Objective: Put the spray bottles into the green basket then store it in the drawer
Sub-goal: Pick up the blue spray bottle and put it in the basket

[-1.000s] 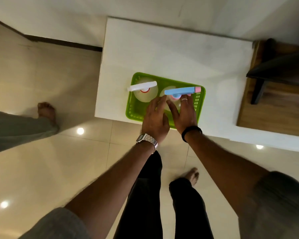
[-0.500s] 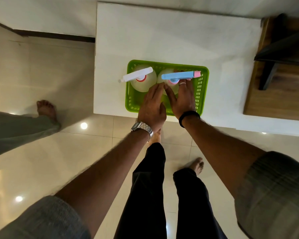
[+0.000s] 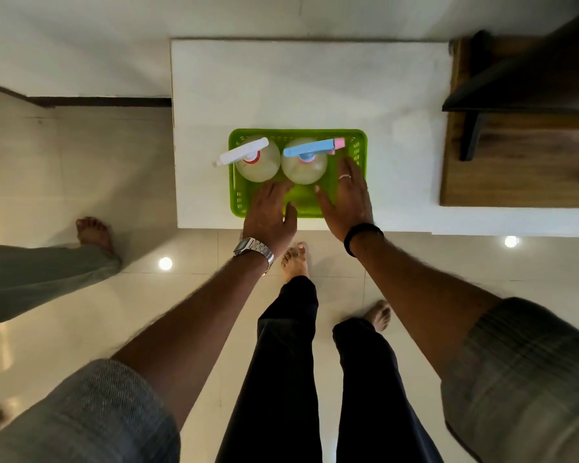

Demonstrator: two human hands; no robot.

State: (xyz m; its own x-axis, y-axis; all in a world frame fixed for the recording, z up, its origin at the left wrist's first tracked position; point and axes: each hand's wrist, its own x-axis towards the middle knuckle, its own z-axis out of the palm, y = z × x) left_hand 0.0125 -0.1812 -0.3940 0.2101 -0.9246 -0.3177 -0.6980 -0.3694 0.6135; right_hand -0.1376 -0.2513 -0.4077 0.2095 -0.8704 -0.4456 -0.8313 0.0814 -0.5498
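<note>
Both hands lie flat with fingers spread, grasping nothing: left hand [image 3: 270, 208] and right hand [image 3: 345, 198] over the near half of the green perforated plastic basket [image 3: 360, 152]. Inside it stand the white-nozzled clear spray bottle [image 3: 258, 158] and the blue-nozzled clear spray bottle [image 3: 304, 165], on the white counter [image 3: 298, 85].

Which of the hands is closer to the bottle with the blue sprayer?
The right hand: its fingers reach up just right of the blue-topped bottle. The left hand sits lower left, below the white-topped bottle.
</note>
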